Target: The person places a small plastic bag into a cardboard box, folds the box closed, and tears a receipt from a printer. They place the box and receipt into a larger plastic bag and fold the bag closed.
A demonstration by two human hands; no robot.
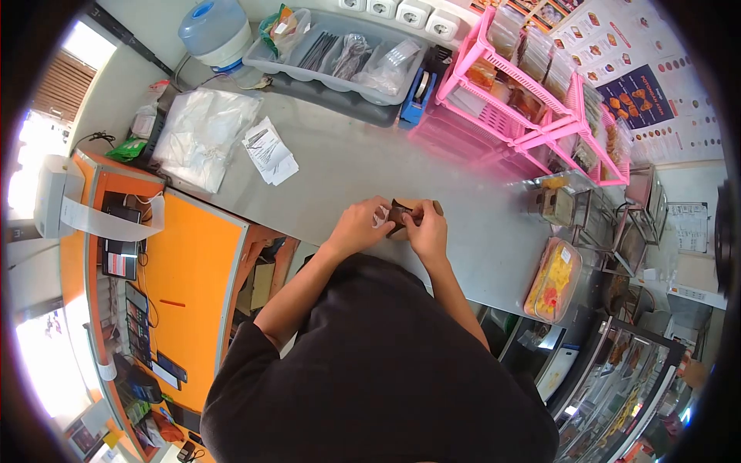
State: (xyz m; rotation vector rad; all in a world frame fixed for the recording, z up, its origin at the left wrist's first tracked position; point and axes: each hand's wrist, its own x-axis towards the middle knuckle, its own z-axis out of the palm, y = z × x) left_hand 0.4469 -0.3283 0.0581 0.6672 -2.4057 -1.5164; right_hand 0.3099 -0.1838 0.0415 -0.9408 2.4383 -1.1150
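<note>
Near the front edge of the metal counter (pixel 355 166), both of my hands are close together at a small brown paper item (pixel 399 218) with dark and white parts. My left hand (pixel 361 225) has its fingers closed on the item's left side. On the right side, my right hand (pixel 426 228) pinches the same item between thumb and fingers. Part of it is hidden behind my fingers, and its exact shape is too small to tell. A tan part shows just behind my fingertips.
Printed slips (pixel 270 152) and clear plastic bags (pixel 202 135) lie at the left. Behind stand a grey cutlery tray (pixel 328 77), a blue tape dispenser (pixel 417 99) and pink racks (pixel 509 127). A container of yellow and red food (pixel 553 279) sits at the right.
</note>
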